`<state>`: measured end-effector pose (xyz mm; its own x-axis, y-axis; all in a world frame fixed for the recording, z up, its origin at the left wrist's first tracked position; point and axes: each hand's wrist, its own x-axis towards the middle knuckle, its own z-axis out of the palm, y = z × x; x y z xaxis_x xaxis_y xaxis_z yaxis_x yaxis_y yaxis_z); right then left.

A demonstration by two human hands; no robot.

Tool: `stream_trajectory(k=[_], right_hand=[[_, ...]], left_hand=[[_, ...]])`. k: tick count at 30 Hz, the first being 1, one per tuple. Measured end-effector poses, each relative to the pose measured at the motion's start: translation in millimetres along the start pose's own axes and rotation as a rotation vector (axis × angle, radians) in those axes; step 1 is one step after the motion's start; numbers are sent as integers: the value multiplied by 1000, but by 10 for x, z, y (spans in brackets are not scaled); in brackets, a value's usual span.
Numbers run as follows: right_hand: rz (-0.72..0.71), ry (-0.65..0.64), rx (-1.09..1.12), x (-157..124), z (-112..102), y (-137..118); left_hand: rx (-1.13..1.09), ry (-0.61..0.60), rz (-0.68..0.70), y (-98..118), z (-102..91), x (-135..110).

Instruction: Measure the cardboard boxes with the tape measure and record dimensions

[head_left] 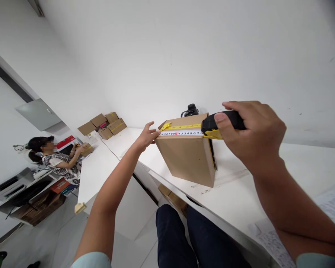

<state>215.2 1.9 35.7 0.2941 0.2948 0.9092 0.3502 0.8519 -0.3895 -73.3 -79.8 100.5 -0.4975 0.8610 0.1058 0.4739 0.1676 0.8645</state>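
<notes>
A brown cardboard box (188,160) stands upright on the white table, with yellow printed tape along its top edge. Across that top lies the white, numbered blade (181,133) of a tape measure, pulled out from one end to the other. My right hand (254,130) is wrapped round the black and yellow tape measure case (226,123), which rests against the box's right end. At the left end, my left hand (147,137) presses its thumb at the blade's tip by the box corner, other fingers partly raised. The exact grip on the tip is hard to see.
Behind the box stands a black bottle (192,109) by the wall. Several small cartons (103,124) are piled at the table's far left. Another person (63,160) sits there handling a small box. Papers (279,238) lie at the right front; a carton (173,197) sits beneath the table.
</notes>
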Motion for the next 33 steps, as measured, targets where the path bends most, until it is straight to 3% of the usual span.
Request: stream_trajectory(k=[3,6,9,12,14,17,20,24,29,33], right_hand=[[61,24,14,3,51,21],[152,11,92,28,62,102],[168,-119,144,65,31,218],[113,-200,179,81,23,303],[85,-134,200,68,58,314],[46,43,232,27,161,278],[113,189,289,1,258,244],[462,288,453,51,305,291],[775,447,718,208,281,359],[909,451,883,266,209,273]], left_hand=[[116,-27,109,109,15,19],[232,-174,203,312,33,65],[325,-280,155,514,49,105],[367,-255,88,634,68,112],[420,-197,76,668,68,115],[504,-143,168,690,38,156],[560,-98,310,740,6,213],[689,11,573,954,1,158],[1218,68,1002,1397,62,-208],[1492,4,1380,1466,232,-444]])
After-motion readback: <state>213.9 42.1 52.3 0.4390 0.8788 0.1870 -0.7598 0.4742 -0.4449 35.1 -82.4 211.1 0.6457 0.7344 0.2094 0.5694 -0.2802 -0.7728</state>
